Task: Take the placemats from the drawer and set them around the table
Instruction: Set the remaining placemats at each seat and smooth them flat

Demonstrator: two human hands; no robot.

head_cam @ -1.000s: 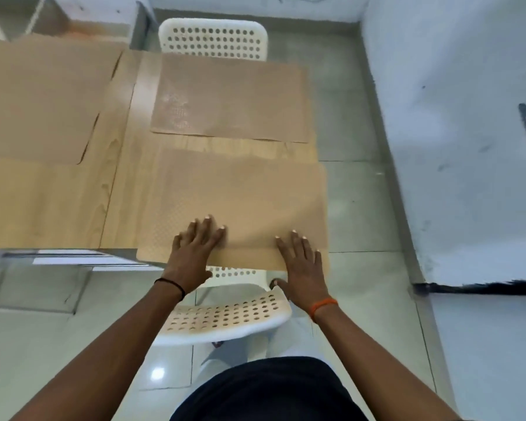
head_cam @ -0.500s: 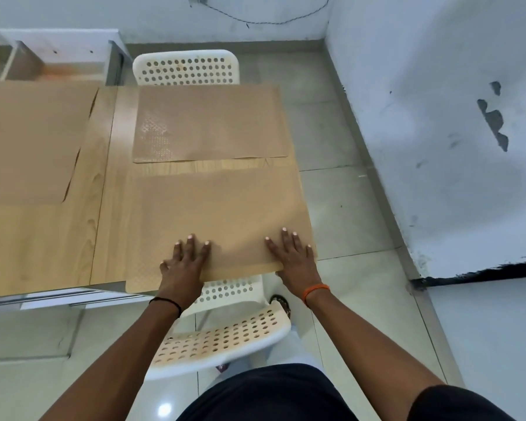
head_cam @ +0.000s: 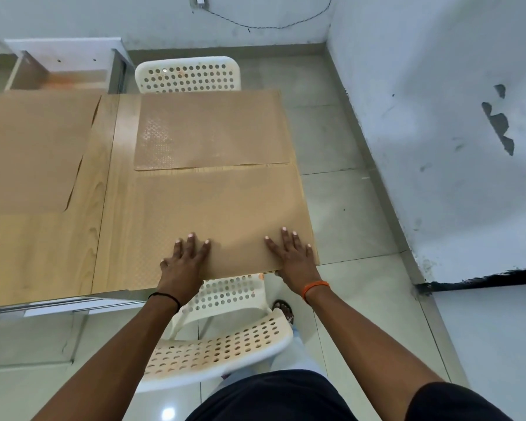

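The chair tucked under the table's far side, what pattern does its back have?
The white plastic chair has rows of round holes, seen in the head view.

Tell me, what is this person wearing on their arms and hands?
Both forearms are bare, with no gloves or rings that I can make out. The left hand has a thin black band at the wrist; the right hand has an orange band. A dark short sleeve covers the right upper arm.

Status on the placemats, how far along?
Done: far mat lies flat by the far chair; another mat lies at left. In hand: left hand and right hand press the near mat flat. Left: cannot tell, the table runs out of view.
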